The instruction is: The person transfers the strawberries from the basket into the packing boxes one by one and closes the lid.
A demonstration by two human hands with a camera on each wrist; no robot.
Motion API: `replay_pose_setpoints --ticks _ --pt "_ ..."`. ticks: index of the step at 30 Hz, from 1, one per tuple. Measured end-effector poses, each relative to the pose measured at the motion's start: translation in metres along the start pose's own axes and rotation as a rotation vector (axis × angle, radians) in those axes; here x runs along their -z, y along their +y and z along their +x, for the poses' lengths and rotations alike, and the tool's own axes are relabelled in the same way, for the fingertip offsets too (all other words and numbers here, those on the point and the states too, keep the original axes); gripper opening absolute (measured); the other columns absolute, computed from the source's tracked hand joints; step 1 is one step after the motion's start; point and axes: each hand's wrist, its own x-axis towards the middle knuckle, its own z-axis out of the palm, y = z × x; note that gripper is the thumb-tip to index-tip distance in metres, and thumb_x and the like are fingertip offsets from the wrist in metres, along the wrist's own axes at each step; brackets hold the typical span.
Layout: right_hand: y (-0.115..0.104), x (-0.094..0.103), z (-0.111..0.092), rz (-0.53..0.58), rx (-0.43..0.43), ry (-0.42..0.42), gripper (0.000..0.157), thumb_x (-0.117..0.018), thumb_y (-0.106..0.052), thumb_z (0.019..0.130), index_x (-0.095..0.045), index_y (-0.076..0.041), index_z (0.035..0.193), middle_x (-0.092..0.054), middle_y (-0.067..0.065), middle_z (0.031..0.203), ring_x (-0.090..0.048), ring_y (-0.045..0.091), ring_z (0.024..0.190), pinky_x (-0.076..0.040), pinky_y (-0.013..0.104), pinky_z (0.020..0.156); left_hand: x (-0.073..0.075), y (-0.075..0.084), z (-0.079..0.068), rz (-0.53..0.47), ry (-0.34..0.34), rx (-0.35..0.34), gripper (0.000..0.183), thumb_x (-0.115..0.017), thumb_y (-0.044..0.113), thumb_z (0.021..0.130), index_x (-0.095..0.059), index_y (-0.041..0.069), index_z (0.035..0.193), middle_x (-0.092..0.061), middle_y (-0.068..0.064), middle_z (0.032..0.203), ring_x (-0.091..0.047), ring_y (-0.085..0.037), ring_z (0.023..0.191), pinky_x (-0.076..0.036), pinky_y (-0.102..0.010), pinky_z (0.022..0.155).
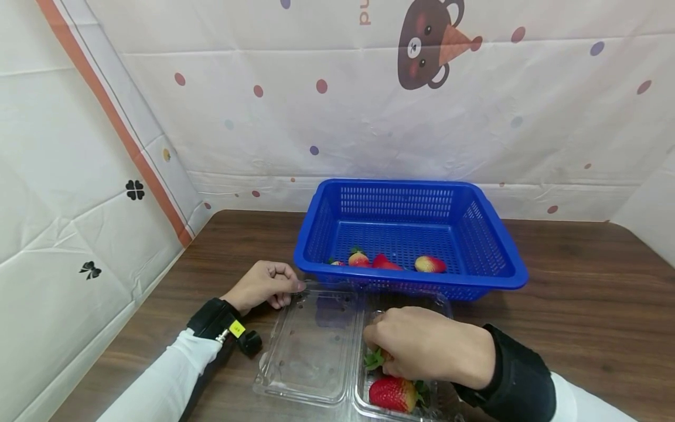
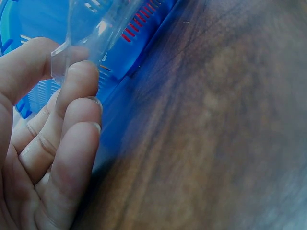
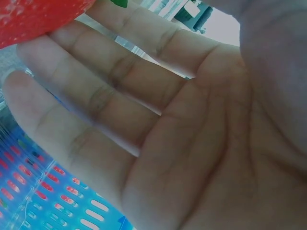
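Writing: cut-off lettering (image 1: pixel 365 12) beside bear print (image 1: pixel 422 50) on white backdrop (image 1: pixel 253 135), behind blue basket (image 1: pixel 411 278); yellow tag (image 1: pixel 237 328) on left wrist strap, unreadable. Basket sits on wood-grain table (image 1: pixel 575 305), strawberries inside. Clear clamshell (image 1: pixel 316 357) open just in front of basket. Left hand (image 1: pixel 269 285), at basket's near-left corner, pinches lid edge. Right hand (image 1: pixel 422 343), in front of basket, grips strawberry (image 3: pixel 36 19); second strawberry (image 1: pixel 392 394) lies in clamshell.

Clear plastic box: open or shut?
Open: its lid is spread out beside the tray, and a strawberry shows uncovered inside.
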Motion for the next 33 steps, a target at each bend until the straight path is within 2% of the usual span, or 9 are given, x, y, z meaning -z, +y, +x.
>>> replay_pose_setpoints --ticks 9,19,33 --pt "-0.0019 -0.0001 -0.0007 0.003 -0.019 -0.004 0.019 -0.079 -0.014 0.076 -0.061 -0.020 0.081 -0.049 -0.015 0.064 -0.044 0.004 0.056 -0.042 0.020 0.049 -0.0004 0.0005 0.0002 -0.010 0.002 0.001 0.029 -0.076 0.028 0.083 -0.064 0.002 0.084 -0.063 -0.004 0.062 -0.059 -0.017 0.054 -0.056 -0.023 0.047" --pt "-0.0032 0.0004 -0.0015 -0.020 -0.006 0.015 0.020 -0.078 -0.012 0.076 -0.061 -0.020 0.081 -0.047 -0.014 0.063 -0.042 0.005 0.054 -0.037 0.021 0.046 0.0005 -0.0018 0.0014 -0.003 0.002 0.007 0.029 -0.076 0.028 0.083 -0.064 0.002 0.084 -0.063 -0.004 0.063 -0.059 -0.018 0.054 -0.056 -0.023 0.047" --pt "-0.0049 0.0089 -0.0079 -0.009 -0.025 -0.010 0.021 -0.080 -0.019 0.078 -0.065 -0.019 0.092 -0.054 -0.015 0.074 -0.047 0.002 0.062 -0.047 0.020 0.054 -0.0001 -0.0001 0.0001 -0.005 0.000 0.009 0.030 -0.077 0.028 0.082 -0.064 0.001 0.083 -0.063 -0.004 0.062 -0.059 -0.018 0.055 -0.056 -0.023 0.047"
